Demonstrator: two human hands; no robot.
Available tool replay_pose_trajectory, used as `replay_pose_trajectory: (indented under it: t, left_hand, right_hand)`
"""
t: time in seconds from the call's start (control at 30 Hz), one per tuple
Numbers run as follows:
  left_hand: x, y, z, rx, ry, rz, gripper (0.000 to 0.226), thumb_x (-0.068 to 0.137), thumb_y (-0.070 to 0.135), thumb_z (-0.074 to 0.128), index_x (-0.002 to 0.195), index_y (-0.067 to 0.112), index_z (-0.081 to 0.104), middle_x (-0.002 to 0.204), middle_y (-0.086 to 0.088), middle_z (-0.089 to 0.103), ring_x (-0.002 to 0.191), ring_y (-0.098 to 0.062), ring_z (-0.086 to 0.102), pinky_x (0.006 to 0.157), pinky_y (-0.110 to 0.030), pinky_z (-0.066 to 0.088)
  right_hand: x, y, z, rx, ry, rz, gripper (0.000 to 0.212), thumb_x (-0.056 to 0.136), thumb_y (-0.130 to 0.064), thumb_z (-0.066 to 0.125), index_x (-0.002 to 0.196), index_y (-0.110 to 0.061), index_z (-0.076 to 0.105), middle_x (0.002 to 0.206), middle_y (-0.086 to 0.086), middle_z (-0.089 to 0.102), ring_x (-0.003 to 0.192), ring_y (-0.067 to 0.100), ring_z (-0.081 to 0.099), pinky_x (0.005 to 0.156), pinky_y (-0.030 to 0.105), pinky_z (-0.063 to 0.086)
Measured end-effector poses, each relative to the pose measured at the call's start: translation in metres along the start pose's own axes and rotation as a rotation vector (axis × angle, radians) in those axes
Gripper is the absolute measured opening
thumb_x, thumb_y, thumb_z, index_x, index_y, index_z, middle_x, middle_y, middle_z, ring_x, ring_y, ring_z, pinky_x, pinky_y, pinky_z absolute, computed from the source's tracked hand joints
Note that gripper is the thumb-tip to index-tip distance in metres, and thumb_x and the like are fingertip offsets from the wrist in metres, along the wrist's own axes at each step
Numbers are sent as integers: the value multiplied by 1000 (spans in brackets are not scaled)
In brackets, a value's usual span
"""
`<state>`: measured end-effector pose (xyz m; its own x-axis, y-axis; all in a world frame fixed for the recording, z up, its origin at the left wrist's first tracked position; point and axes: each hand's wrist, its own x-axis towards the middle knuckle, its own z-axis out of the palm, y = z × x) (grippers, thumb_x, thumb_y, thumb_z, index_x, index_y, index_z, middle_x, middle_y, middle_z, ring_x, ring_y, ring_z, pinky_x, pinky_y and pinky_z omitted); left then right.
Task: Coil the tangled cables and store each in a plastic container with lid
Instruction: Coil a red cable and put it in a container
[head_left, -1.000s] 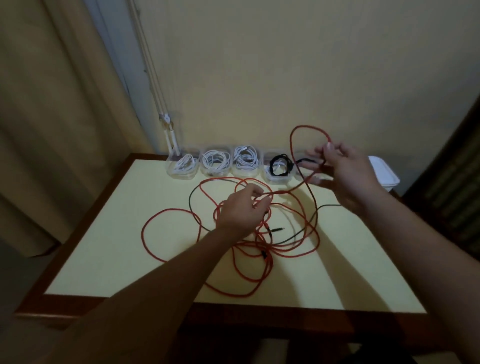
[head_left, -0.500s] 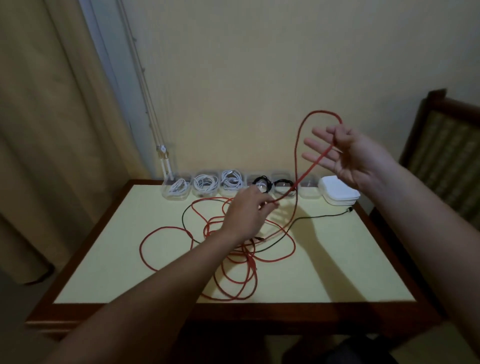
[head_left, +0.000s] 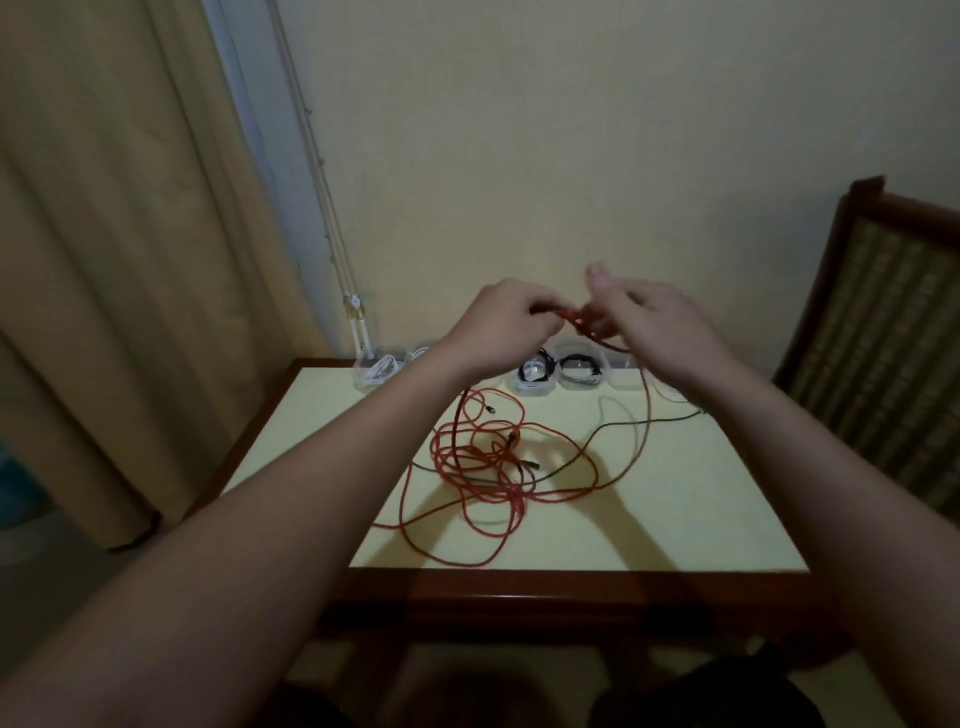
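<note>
Yellow tabletop (head_left: 675, 525), plain wall behind. Both hands are raised over the far edge. Left hand (head_left: 498, 327) pinches the red cable (head_left: 470, 460); right hand (head_left: 654, 332) curls round its loop. Slack drops from the right grip to the tangle at tabletop centre.

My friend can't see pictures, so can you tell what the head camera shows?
The left hand and right hand hold a red cable up between them above a yellow table, where the rest lies tangled with a black cable. Clear containers of coiled cables line the far edge.
</note>
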<state>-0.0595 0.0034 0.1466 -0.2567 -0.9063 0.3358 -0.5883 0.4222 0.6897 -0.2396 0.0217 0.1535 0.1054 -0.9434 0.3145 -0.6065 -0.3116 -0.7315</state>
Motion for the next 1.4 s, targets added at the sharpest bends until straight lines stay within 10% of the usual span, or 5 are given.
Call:
replay_pose_trajectory:
  t: [0.4, 0.53, 0.87, 1.1, 1.4]
  left_hand:
    - [-59, -68, -54, 69, 190, -285, 23, 101, 36, 55, 101, 22, 73, 84, 2, 69, 74, -19, 61, 64, -34, 46]
    - [-75, -84, -55, -5, 223, -345, 31, 104, 35, 43, 101, 25, 72, 110, 3, 69, 107, -20, 61, 95, -38, 47]
    - [-66, 10, -22, -81, 134, -6, 26, 101, 24, 49, 108, 21, 74, 111, 6, 72, 108, -9, 61, 94, -29, 44]
    - [-78, -9, -26, -177, 161, -138, 19, 96, 39, 63, 102, 24, 73, 76, -5, 57, 68, -12, 50, 65, -30, 40]
    - [-87, -28, -9, -430, 238, -410, 27, 101, 30, 53, 101, 21, 78, 118, -16, 67, 107, -35, 60, 78, -35, 46]
  right_hand:
    - [-21, 50, -30, -39, 359, 138, 31, 101, -34, 46, 77, -24, 62, 73, 1, 60, 80, 34, 63, 73, 41, 52]
    - [-41, 40, -36, 72, 67, 208, 32, 103, -38, 53, 89, -13, 67, 71, 6, 61, 60, 23, 55, 55, 28, 44]
    - [-53, -36, 26, 412, -215, 102, 28, 103, -40, 54, 108, -14, 65, 85, 5, 74, 67, 16, 66, 64, 30, 49]
    - [-57, -15, 25, 179, 252, 3, 29, 104, -32, 51, 81, -21, 65, 64, -10, 54, 60, 7, 46, 59, 30, 34]
    - [-80, 13, 22, -202, 290, -61, 30, 103, -37, 53, 82, -19, 66, 81, 2, 56, 85, 25, 53, 74, 33, 37]
